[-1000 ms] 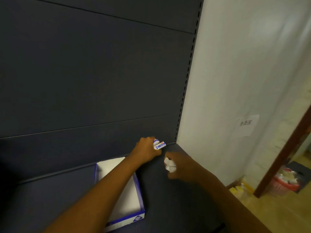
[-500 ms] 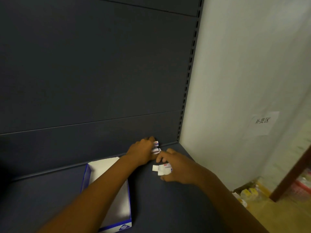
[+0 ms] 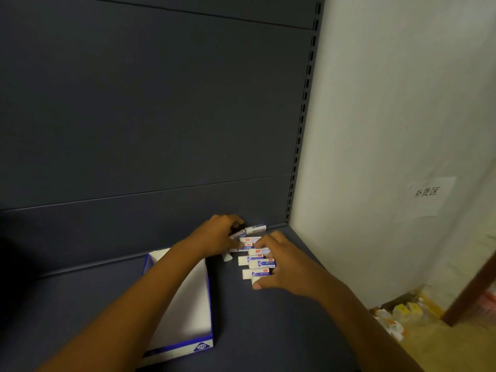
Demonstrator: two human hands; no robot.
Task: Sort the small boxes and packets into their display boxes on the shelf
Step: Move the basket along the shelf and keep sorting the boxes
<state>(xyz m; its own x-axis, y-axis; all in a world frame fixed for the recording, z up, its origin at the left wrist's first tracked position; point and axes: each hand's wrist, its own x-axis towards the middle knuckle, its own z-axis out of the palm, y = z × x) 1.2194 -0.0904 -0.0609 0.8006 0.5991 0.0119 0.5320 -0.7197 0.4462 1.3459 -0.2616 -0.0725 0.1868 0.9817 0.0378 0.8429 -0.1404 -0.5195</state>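
Several small white-and-blue packets [image 3: 259, 263] lie in a loose row on the dark shelf [image 3: 268, 331], near its back right corner. My left hand [image 3: 218, 237] comes in from the left, its fingers curled round the packets at the back of the row. From the right, my right hand [image 3: 285, 267] spans the row, with fingers over the far packets and thumb under the nearest one. One packet [image 3: 256, 228] lies apart against the back panel. An open white display box with a blue rim [image 3: 201, 346] sits to the left, partly under my left forearm.
The shelf's dark back panel [image 3: 161, 130] rises behind, with a slotted upright [image 3: 303, 116] at its right edge. A pale wall with a paper label [image 3: 426, 196] stands right. Yellow and white boxes [image 3: 402, 312] lie on the floor beside a wooden door frame [image 3: 472, 291].
My hands have come together on the shelf. A row of several packets now lies between them, where each hand held only a few before. My right hand has spread over the row.
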